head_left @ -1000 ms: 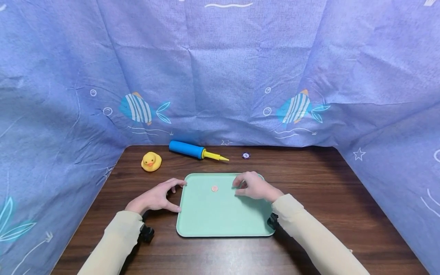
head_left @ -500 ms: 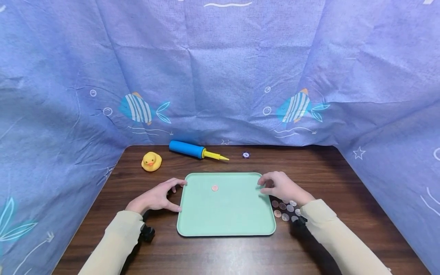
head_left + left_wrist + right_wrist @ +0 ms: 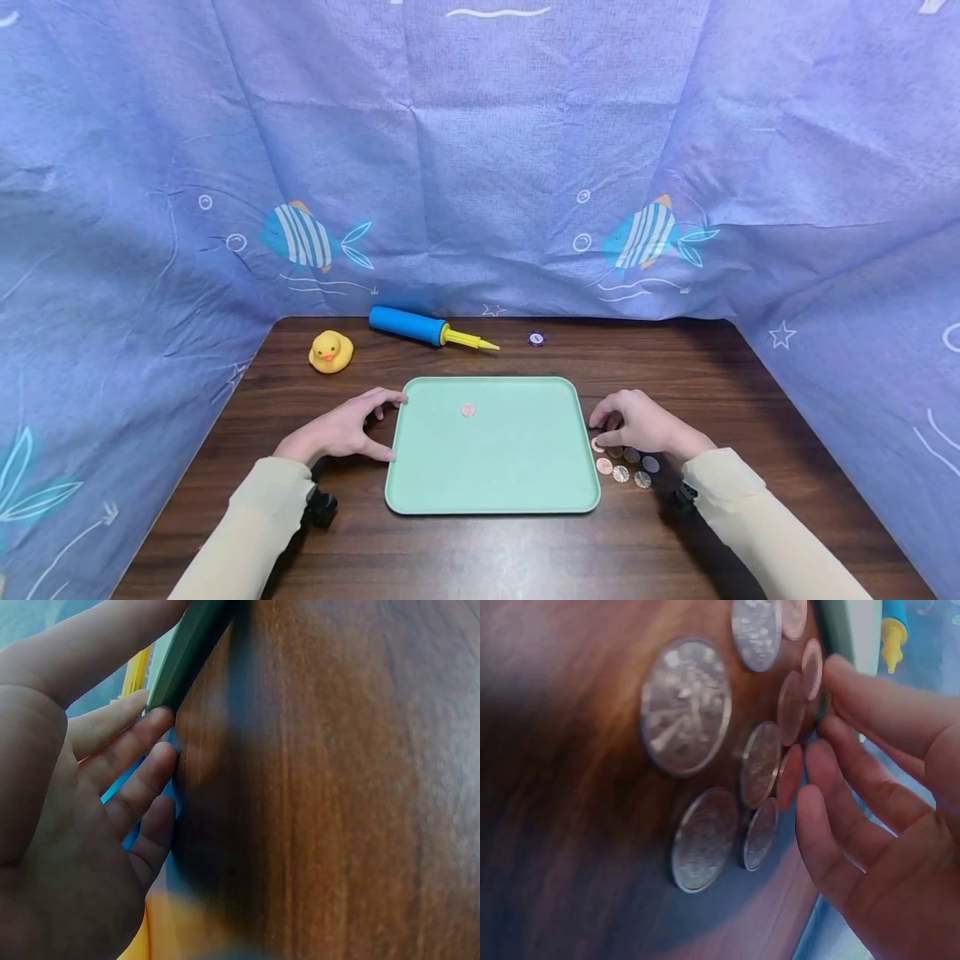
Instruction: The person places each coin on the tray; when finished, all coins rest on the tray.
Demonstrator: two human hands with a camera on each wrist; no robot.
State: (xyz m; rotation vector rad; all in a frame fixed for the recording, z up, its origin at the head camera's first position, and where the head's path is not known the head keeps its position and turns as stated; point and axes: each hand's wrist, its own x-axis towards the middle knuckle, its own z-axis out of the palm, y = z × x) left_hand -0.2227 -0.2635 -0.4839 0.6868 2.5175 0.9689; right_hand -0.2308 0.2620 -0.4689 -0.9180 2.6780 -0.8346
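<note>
A pale green tray (image 3: 491,479) lies on the wooden table with one copper coin (image 3: 468,410) on it. At the tray's left edge rests my left hand (image 3: 341,429), thumb and fingertips spread along the rim. Several silver and copper coins lie in a loose group right of the tray, among them a silver coin (image 3: 621,473) and a copper coin (image 3: 604,467). Over the far side of this group is my right hand (image 3: 643,423), fingers loosely bent. In the right wrist view, its fingertips are close to a copper coin (image 3: 812,669); whether they touch is unclear.
Behind the tray lie a blue hand pump (image 3: 407,325) with a yellow nozzle and a round dark-rimmed chip (image 3: 536,339). A yellow rubber duck (image 3: 330,352) sits at the back left. A blue fish-patterned cloth (image 3: 480,167) encloses the table's back and sides.
My right hand has moved from above the tray rightward, past its edge, and down to the coins. More coins came into view as it passed. The left hand stays put.
</note>
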